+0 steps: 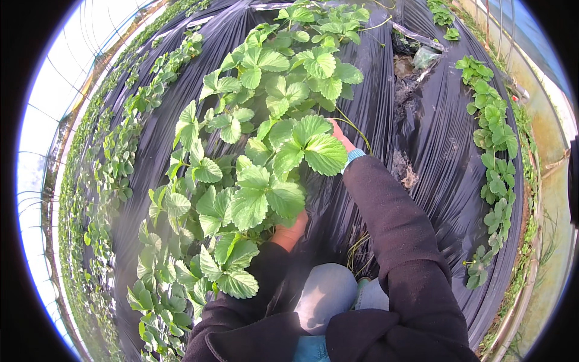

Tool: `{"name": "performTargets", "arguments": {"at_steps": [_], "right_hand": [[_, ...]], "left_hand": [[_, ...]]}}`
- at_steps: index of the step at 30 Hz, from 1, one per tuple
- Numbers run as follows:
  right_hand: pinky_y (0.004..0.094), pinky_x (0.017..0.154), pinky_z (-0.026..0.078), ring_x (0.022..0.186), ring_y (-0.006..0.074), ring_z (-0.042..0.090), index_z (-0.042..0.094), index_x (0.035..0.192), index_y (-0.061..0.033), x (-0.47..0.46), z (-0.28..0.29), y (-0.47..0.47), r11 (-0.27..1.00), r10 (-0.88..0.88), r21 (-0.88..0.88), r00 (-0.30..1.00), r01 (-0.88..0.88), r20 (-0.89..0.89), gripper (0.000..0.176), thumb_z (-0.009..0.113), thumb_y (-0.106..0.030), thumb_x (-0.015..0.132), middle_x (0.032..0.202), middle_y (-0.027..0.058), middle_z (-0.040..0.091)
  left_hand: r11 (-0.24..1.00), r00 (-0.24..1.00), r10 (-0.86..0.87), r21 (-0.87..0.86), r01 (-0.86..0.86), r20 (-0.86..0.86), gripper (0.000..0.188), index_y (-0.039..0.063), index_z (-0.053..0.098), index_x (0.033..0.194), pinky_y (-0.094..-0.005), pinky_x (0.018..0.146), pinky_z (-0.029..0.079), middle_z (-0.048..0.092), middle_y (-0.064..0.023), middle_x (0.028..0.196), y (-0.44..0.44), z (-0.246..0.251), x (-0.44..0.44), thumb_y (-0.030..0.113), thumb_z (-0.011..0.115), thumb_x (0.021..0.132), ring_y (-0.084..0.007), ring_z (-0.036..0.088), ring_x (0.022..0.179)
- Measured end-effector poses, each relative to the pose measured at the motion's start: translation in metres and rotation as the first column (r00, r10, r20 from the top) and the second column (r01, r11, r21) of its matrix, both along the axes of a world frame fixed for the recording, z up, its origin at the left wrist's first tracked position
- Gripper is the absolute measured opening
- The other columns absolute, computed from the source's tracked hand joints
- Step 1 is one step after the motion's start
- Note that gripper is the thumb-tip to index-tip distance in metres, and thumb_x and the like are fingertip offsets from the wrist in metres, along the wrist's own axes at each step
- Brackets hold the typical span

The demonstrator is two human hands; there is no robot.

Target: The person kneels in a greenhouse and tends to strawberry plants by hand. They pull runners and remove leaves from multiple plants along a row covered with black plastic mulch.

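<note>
A row of leafy strawberry plants grows from a bed covered in black plastic mulch film. My left hand reaches under the lower leaves at the near side of the row; its fingers are hidden by foliage. My right hand reaches in from the right behind a large three-part leaf, and most of it is covered. Whether either hand grips anything cannot be seen. A thin runner arches over the film beside my right hand.
A torn gap in the film with dry debris and a clear plastic scrap lies right of the row. Cut or loose stems lie by my knee. More strawberry rows stand left and right, inside a plastic tunnel wall.
</note>
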State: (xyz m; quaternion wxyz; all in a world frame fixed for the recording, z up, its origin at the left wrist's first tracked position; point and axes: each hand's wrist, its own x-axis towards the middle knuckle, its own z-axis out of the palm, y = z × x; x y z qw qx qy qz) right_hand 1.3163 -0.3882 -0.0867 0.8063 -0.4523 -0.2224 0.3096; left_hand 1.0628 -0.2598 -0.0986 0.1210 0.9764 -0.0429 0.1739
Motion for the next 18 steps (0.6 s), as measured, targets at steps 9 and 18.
{"name": "performTargets", "arguments": {"at_steps": [9,18], "right_hand": [[0.0395,0.089,0.048,0.099,0.0237,0.061,0.061,0.114,-0.0112,0.027,-0.028,-0.022,0.989,0.122,-0.083,0.992,-0.122,-0.011,0.053,0.058,-0.055,0.084,0.108,0.0082,0.065],[0.0360,0.070,0.051,0.082,0.0218,0.064,0.061,0.102,-0.0039,-0.036,0.012,-0.003,0.956,-0.134,0.233,0.970,0.181,-0.203,0.023,0.054,-0.021,0.089,0.091,0.0087,0.066]], "left_hand": [[1.000,1.000,-0.011,0.017,0.011,0.002,0.051,0.003,0.048,0.128,-0.0484,0.101,0.033,0.054,-0.0212,0.121,0.000,-0.001,-0.002,0.004,0.056,0.077,-0.0409,0.047,0.115],[1.000,0.999,-0.024,0.004,0.024,0.025,0.051,0.000,0.049,0.127,-0.0480,0.101,0.034,0.055,-0.0214,0.118,0.000,0.006,-0.001,0.003,0.057,0.077,-0.0405,0.050,0.112]]}}
